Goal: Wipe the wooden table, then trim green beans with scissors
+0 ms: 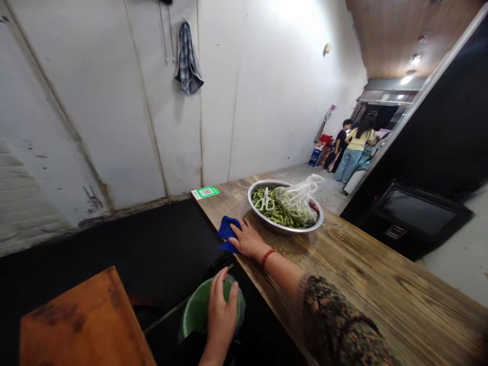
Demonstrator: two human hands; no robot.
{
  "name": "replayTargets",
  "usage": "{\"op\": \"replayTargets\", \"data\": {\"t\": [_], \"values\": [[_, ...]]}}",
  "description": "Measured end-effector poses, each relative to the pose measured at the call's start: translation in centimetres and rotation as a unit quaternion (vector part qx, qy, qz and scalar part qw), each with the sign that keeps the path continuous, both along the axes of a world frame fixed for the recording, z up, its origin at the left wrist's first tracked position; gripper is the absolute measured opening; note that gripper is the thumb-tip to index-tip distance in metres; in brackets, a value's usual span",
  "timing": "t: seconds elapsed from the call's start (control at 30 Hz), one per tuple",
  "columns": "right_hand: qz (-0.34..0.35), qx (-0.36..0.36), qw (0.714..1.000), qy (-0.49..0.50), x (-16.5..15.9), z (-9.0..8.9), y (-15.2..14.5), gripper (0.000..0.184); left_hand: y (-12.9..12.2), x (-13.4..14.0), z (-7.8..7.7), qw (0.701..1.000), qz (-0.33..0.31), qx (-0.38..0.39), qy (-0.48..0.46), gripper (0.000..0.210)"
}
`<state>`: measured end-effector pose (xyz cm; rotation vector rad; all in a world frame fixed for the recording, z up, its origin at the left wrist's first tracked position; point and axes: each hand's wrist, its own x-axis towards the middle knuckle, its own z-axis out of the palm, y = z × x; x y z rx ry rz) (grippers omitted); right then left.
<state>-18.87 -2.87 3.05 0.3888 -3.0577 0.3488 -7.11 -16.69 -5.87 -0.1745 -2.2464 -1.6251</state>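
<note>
My right hand (247, 240) presses down on a blue cloth (227, 228) at the wooden table's left edge, the cloth partly hidden under the fingers and hanging over the side. Close by is a metal basin (284, 227) of green pods (281, 216). Scissors with pale green handles (265, 201) lie on the pods, beside a tied clear plastic bag (299, 195) of more pods. Over a green bucket (196, 307) below the table edge, my left hand (222, 310) is open, thumb and fingers apart, with nothing in it.
A card with a QR code (206, 192) lies at the table's far corner. An orange-brown wooden top (76, 325) stands at lower left. A black-framed screen (417, 213) is beyond the table at right. Two people (356, 145) stand in the background.
</note>
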Motion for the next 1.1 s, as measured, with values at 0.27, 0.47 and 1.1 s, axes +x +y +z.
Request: {"op": "replayTargets", "data": {"t": [0.27,0.47,1.1], "values": [[0.084,0.02,0.996,0.028,6.8,0.3,2.3,0.053,2.4,0.4,2.3,0.993,0.0,-0.066,0.098,0.041],[0.076,-0.035,0.996,0.044,22.5,-0.5,10.7,0.044,6.6,-0.2,3.8,0.978,-0.041,-0.116,0.169,0.044],[-0.108,-0.065,0.99,0.063,26.8,-2.5,24.1,0.067,12.3,1.2,5.2,0.93,-0.071,-0.305,0.191,0.047]]}}
